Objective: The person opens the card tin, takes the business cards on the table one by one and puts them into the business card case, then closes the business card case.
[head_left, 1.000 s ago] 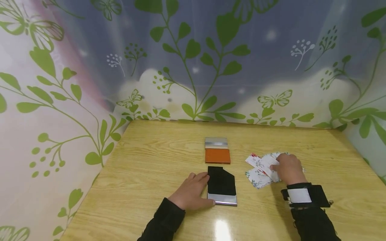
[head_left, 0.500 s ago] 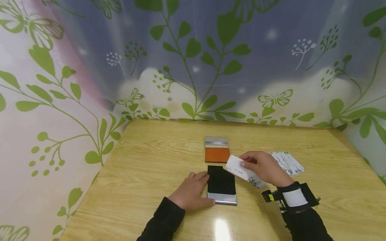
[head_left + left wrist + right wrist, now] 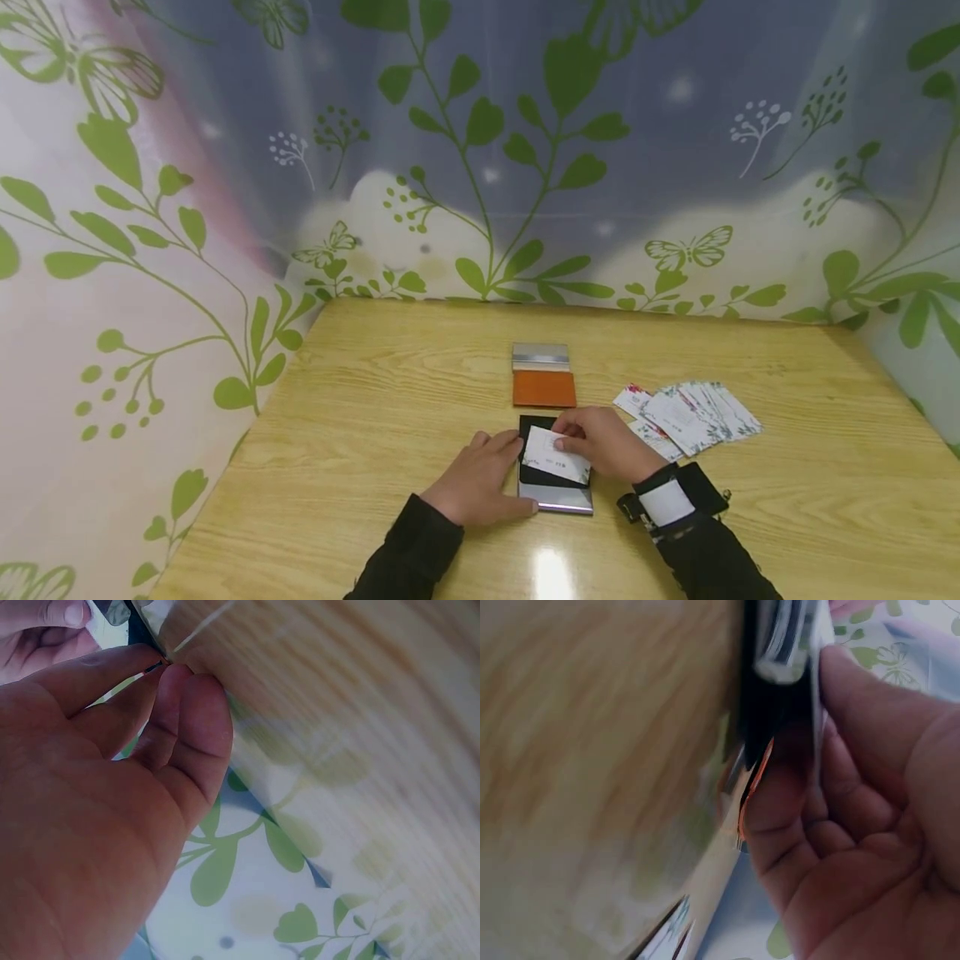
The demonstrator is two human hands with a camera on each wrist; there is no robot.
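A card holder (image 3: 555, 497) with a black panel and a silver strip lies flat on the table in the head view. My left hand (image 3: 480, 483) holds its left edge, fingers at the upper side and thumb at the lower corner. The left wrist view shows those fingertips (image 3: 202, 712) against the edge. My right hand (image 3: 607, 442) pinches a white printed card (image 3: 553, 457) between thumb and fingers, slightly tilted over the black panel. In the right wrist view, the card (image 3: 817, 742) appears edge-on beside the thumb. Whether it touches the panel I cannot tell.
Behind the black holder lies an orange and silver card holder (image 3: 543, 388). To the right, several floral printed cards (image 3: 693, 417) are fanned out on the wooden table (image 3: 390, 358). A leaf-patterned curtain (image 3: 420, 242) borders the table's back.
My right hand has picked up a card from the spread on the right and carried it left over the black holder. My left hand has stayed at the holder's edge.
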